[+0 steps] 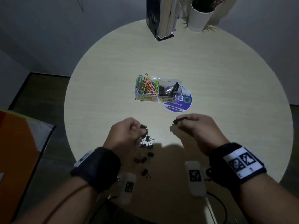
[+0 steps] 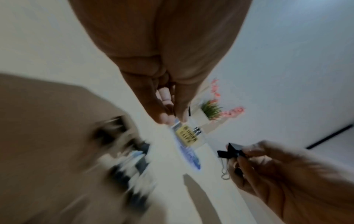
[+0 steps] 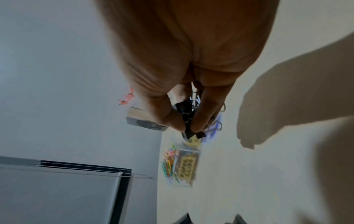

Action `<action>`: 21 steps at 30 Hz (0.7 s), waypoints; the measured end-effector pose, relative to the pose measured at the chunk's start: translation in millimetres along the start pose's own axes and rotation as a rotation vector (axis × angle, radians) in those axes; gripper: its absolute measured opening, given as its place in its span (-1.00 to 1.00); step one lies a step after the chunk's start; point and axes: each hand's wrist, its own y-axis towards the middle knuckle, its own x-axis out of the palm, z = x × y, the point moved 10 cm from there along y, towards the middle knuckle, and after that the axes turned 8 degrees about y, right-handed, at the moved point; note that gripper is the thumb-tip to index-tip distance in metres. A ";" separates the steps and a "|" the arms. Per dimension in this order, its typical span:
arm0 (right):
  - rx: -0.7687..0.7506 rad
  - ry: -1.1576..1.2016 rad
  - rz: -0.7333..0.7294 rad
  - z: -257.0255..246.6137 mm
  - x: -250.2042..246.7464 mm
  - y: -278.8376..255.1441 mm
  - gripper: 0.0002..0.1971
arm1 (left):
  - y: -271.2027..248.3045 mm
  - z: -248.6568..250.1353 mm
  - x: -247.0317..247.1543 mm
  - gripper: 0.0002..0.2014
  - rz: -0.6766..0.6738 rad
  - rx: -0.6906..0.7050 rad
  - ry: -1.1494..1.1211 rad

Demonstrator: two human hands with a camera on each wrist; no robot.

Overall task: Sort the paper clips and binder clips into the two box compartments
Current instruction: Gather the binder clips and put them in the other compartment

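- The right hand (image 1: 196, 125) is pinching a small bunch of black binder clips (image 3: 188, 121) between thumb and fingertips, with the wire handles tucked back into the palm; that grip probably lets several travel in one trip.
- The left hand (image 1: 125, 133) is curling its fingers around more binder clips (image 1: 144, 129), just above the loose binder clips (image 1: 146, 152) lying on the near side of the counter (image 1: 210, 75). It is likely gathering a handful while the other hand is carrying.
- The clear box (image 1: 157, 89) is sitting in the middle of the counter, well apart from both hands, its two yellow labels facing the person.
- The coloured paper clips (image 1: 146, 85) are filling the left compartment, some poking above the rim; the right one is holding a few binder clips and has room to spare.
- A round purple sticker (image 1: 182, 102) is lying under the box's right corner, so it should not get in the way.
- The counter between the hands and the box is bare, giving a straight path. The top looks open, so a drop from above should do.
- The divider is the edge to watch: clips let go too far left would land among the paper clips.
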 end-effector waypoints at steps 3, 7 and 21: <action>-0.103 -0.061 0.008 -43.7 4.1 21.4 -0.82 | 27.7 51.0 -4.6 -0.86 0.079 0.074 -0.046; -0.232 -0.168 0.025 -91.8 15.6 56.4 -0.83 | 70.3 97.3 -6.4 -0.92 0.189 0.114 -0.044; -0.209 -0.700 -0.022 -108.9 67.4 114.0 -0.84 | 84.8 94.1 -22.9 -0.85 0.290 0.122 -0.037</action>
